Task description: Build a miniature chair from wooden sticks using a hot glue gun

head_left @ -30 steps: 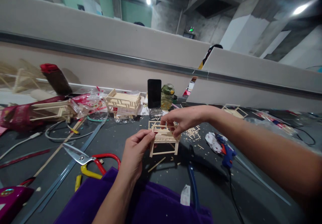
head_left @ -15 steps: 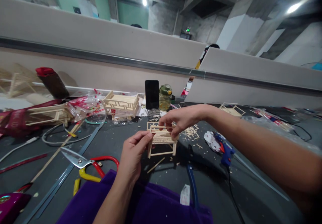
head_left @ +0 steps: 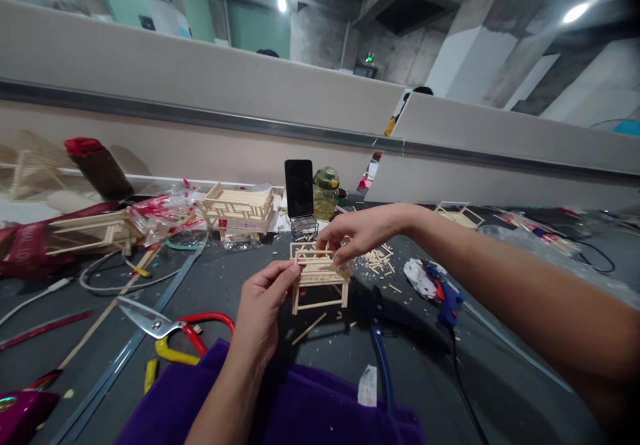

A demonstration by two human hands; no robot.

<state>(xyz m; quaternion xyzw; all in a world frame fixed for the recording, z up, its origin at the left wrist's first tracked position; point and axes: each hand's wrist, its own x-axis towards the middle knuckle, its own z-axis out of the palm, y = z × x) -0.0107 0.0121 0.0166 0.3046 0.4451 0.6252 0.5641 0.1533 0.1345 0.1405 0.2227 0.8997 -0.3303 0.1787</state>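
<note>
A: Where is the small wooden frame [head_left: 321, 280] sitting?

B: It's standing upright between the fingers of both hands, on the dark table [head_left: 225, 272]. Its upper left corner is meeting the left fingertips, and its lower front rail is running below them. Table surface is showing between the left fingers and the scissors [head_left: 156, 326], and more is showing just below the frame's legs, where a loose stick [head_left: 309, 328] is lying.

A: How are the hands posing?

B: The left hand [head_left: 261, 305] is coming up from below, its thumb and index finger pinching that corner narrowly. The right hand [head_left: 356, 233] is arching in from the right, wrist bending, fingers curling down over the frame's upper right side. Their tips are partly hiding, so I can't tell whether they're gripping anything.

A: What's standing around them?

B: Beyond the right fingers, a phone [head_left: 299, 188] is leaning upright on a wire stand [head_left: 303, 228], with a green-topped bottle [head_left: 326, 198] standing just beside it. Wood scraps [head_left: 379, 260] are lying right of those fingers, and a blue glue gun [head_left: 451, 302] is resting farther right. Below the left fingers, purple cloth [head_left: 285, 405] is spreading, and a blue handle [head_left: 382, 358] is flanking the room below the right fingers.
</note>
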